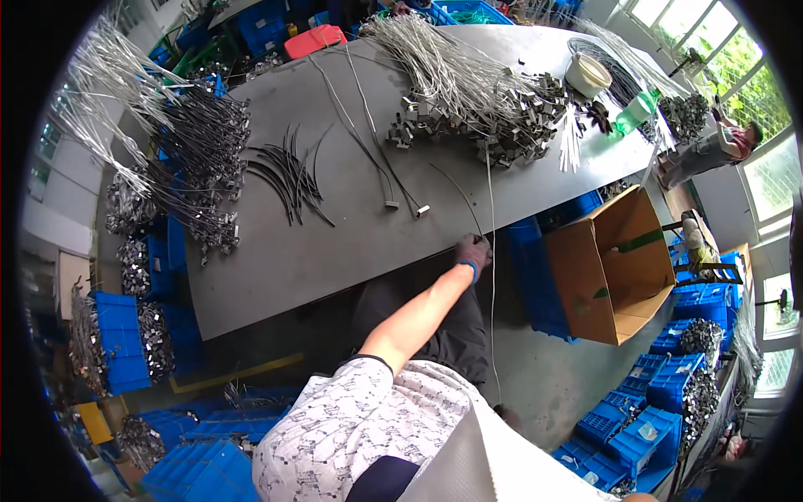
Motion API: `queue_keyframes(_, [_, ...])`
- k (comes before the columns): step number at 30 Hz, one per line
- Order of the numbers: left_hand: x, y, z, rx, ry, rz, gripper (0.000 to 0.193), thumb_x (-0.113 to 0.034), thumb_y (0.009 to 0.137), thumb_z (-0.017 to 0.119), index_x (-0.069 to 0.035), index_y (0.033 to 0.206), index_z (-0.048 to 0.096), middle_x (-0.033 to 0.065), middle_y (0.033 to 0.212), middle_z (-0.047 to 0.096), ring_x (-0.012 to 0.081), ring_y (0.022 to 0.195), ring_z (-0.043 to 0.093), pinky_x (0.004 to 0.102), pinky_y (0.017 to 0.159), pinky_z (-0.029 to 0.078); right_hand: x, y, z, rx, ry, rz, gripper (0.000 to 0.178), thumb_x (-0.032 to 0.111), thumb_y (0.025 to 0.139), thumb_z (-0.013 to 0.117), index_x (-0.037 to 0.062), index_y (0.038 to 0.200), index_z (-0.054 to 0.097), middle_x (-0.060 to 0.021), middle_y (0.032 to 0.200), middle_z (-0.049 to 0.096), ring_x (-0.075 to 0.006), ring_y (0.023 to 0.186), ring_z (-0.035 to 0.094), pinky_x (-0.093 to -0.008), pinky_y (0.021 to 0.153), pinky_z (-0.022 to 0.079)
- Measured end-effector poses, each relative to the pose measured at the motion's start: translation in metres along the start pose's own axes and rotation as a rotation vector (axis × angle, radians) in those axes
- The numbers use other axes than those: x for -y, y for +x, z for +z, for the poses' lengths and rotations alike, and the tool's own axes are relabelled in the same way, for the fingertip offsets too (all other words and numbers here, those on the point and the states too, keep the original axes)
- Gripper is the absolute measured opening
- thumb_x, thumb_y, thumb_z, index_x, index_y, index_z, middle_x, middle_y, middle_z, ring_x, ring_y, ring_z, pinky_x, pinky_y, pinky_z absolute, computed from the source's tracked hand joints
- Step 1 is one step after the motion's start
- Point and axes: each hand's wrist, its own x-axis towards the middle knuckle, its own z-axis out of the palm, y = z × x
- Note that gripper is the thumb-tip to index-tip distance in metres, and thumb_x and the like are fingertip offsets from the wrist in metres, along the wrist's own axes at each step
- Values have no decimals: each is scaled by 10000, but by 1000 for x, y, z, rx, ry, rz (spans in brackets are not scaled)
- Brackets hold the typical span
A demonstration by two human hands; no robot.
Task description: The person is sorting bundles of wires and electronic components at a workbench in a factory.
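My left hand (474,251), in a dark glove with a blue cuff, is at the table's near edge, fingers closed. A thin dark tube (459,186) runs from its fingertips onto the tabletop. Right beside the hand passes a long pale wire (493,293), coming from the far heap and hanging past the edge toward the floor; whether the fingers also grip it I cannot tell. My right hand is out of view. Left of the hand lie two long cables with small metal end blocks (421,212). Farther left is a loose bunch of short black tubes (293,177).
A big heap of wires with metal blocks (502,117) covers the table's (276,276) far side. Beside it stand a white bucket (588,75) and a green bottle (637,112). An open cardboard box (585,276) sits right of the table. Blue crates (121,343) line both sides. A person (719,146) stands far right.
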Motion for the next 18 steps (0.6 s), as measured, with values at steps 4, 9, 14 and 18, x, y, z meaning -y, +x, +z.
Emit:
queue_keyframes(4, [-16, -32, 35, -13, -189, -3, 105, -140, 960, 589, -53, 1011, 561, 88, 765, 647, 212, 598, 670, 350, 536, 576, -20, -25, 15, 71, -64, 80, 354, 96, 884, 531, 102, 1204, 684, -237, 1184, 669, -392, 1141, 633, -440, 978, 504])
queue_keyframes(9, [-153, -58, 11, -126, -148, 549, 131, -168, 1007, 587, -51, 962, 550, 89, 783, 665, 179, 589, 657, 309, 532, 552, -54, 5, -1, 165, -177, 21, 337, 113, 858, 577, 96, 1176, 688, -217, 1196, 670, -385, 1157, 628, -443, 973, 508])
queue_keyframes(14, [-226, -58, -13, -151, -276, 808, 104, -170, 1004, 596, -66, 996, 592, 68, 788, 689, 175, 621, 675, 320, 577, 572, -64, 32, -18, 116, -224, 17, 339, 111, 848, 586, 104, 1172, 688, -206, 1195, 674, -381, 1163, 626, -449, 962, 516])
queue_keyframes(18, [-223, -51, -41, -139, -278, 749, 74, -149, 996, 609, -75, 993, 599, 67, 796, 684, 184, 628, 679, 324, 575, 573, -54, 41, -27, 54, -245, -40, 323, 120, 858, 583, 112, 1162, 692, -199, 1165, 684, -378, 1122, 645, -458, 938, 526])
